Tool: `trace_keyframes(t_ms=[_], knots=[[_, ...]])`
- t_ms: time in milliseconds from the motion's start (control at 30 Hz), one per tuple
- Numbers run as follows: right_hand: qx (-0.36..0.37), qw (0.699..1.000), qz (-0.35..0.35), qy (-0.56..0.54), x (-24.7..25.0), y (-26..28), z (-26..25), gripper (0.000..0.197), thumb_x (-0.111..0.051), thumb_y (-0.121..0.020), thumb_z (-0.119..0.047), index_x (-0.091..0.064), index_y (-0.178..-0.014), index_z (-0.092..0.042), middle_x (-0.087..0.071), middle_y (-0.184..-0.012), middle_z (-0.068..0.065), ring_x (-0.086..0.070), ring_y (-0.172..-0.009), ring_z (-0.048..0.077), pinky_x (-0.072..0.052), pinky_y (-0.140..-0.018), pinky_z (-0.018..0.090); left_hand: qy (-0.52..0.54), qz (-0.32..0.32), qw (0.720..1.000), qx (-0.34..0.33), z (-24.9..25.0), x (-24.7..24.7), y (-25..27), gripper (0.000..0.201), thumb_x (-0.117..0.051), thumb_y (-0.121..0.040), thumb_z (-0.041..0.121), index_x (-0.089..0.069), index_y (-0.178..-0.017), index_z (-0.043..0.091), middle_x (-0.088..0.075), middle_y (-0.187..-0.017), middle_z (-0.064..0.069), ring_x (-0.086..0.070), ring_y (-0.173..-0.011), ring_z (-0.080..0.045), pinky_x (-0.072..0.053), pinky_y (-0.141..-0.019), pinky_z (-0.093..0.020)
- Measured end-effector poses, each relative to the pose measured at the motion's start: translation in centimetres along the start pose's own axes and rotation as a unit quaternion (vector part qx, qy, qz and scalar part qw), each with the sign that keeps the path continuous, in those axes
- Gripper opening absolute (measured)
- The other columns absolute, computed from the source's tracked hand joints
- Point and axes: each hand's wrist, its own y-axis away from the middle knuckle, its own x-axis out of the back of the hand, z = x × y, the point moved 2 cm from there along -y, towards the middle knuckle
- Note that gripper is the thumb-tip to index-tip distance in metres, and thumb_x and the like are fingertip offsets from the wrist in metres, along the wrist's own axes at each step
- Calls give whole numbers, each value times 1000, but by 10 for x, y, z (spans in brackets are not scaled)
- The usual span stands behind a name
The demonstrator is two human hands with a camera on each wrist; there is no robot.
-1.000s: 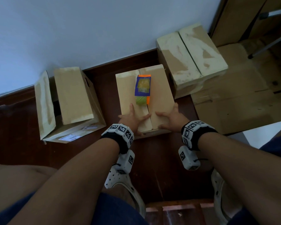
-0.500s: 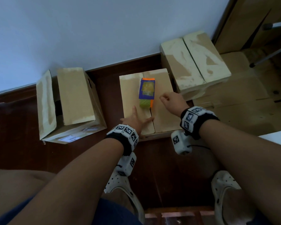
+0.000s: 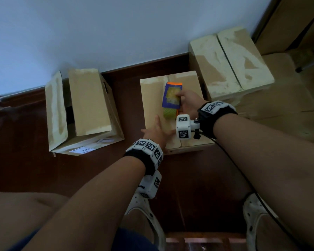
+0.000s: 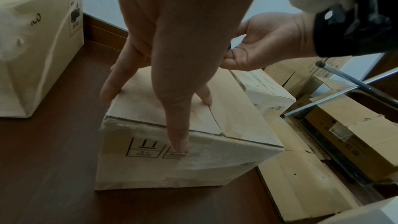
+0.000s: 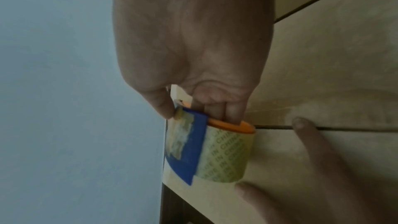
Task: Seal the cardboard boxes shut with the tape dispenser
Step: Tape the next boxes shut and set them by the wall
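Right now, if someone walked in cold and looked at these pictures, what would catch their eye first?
Most likely the bright tape dispenser, orange and blue, sitting on the middle box, with the right hand gripping it from the side. Next, the left hand spread flat on that box's near flaps. Then the left box by the wall, its flaps visibly gaping.

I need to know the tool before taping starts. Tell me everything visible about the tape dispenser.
The tape dispenser is a small hand-held one: a blue cover over an orange plastic body, carrying a roll of yellowish clear tape printed with repeated words. Pale tape scraps stick to the blue cover. It lies over the centre seam of the middle box. The right hand grips it, fingers curled into the orange core, thumb on the blue edge. The left hand presses the flaps nearby without touching it.
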Motion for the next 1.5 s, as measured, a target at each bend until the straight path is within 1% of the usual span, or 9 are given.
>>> trace_keyframes(t_ms=[233,367,500,700,933,1067,1233,1400,1500], knots=[[-10,1000,6,15,-2,2,3,43,-36,-103,-35,-47,-134,-8,-58,-129,15,-62,-89,24,-50,-65,40,-14,36,999,-32,-3,1,3,121,-75,-78,35,21,-147,10,-44,-136,-30,-52,-113,-49,-44,-95,-56],[-25,999,10,26,-1,12,9,44,-36,-103,-35,-47,-135,-6,-57,-131,15,-60,-105,29,-49,-72,42,-32,5,999,8,-6,-1,-10,135,-81,-69,41,29,-145,21,-43,-136,-32,-56,-112,-45,-47,-93,-53],[-25,1000,3,18,8,28,27,43,-36,-103,-34,-48,-134,-6,-57,-132,14,-60,-98,25,-50,-65,38,-53,-1,999,-15,-3,3,-12,123,-76,-78,34,24,-148,18,-42,-145,-13,-52,-121,-39,-41,-102,-54],[-26,1000,0,11,10,47,35,45,-36,-103,-39,-51,-133,-8,-59,-130,10,-59,-104,23,-51,-68,32,-63,68,995,-23,-14,0,-14,111,-69,-84,37,18,-151,19,-64,-117,-8,-63,-100,-30,-46,-74,-36],[-72,996,-16,43,22,74,82,43,-38,-102,-37,-51,-131,-8,-59,-130,14,-62,-97,24,-52,-75,36,-124,52,988,-73,-17,5,-7,115,-70,-76,53,10,-152,22,-48,-140,-12,-64,-98,-32,-41,-69,-35],[-59,998,1,23,33,83,93,44,-39,-102,-38,-51,-132,-8,-61,-127,13,-60,-108,25,-49,-93,41,-208,47,971,-108,-14,6,-4,115,-71,-73,59,3,-153,22,13,-160,-5,-55,-116,-32,-48,-83,-40],[-135,988,-35,67,37,109,129,42,-35,-103,-36,-51,-125,-4,-65,-98,11,-67,-76,19,-57,-59,31,-232,57,966,-105,-14,6,-6,110,-69,-80,51,5,-153,16,16,-160,-4,-50,-125,-31,-45,-94,-40],[-164,982,-18,95,52,117,155,50,-36,-102,-40,-49,-131,-1,-68,-105,14,-66,-94,25,-56,-81,40,-236,55,964,-109,-17,6,-9,115,-69,-77,56,7,-153,17,18,-159,-6,-43,-132,-33,-42,-100,-41],[-211,973,-28,94,63,131,172,40,-32,-104,-36,-56,-109,-4,-73,-80,7,-70,-71,17,-56,-66,33,-236,51,964,-107,-18,5,-10,124,-69,-69,67,8,-153,18,19,-159,-5,-37,-136,-33,-40,-103,-42]])
